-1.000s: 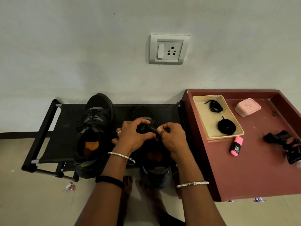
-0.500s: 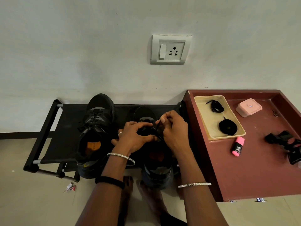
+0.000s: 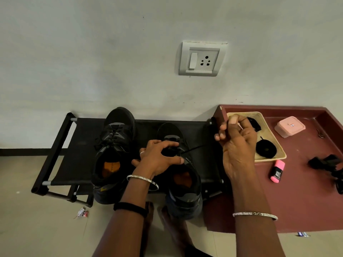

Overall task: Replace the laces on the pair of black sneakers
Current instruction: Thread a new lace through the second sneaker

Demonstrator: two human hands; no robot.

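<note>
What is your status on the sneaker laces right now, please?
Left hand grips sneaker. Right hand pinches lace, taut toward the tray. Other sneaker laced. Nothing in the way.

Pink box (image 3: 289, 126), pink highlighter (image 3: 277, 171) on maroon table (image 3: 306, 201); wall socket (image 3: 202, 59) above

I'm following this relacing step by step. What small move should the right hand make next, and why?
Probably pull the right hand farther from the sneaker, up and right, until the lace clears its eyelet. The lace runs taut from the sneaker's eyelets to that hand, which pinches it, and the left hand grips the sneaker on the rack, steadying it.
</note>
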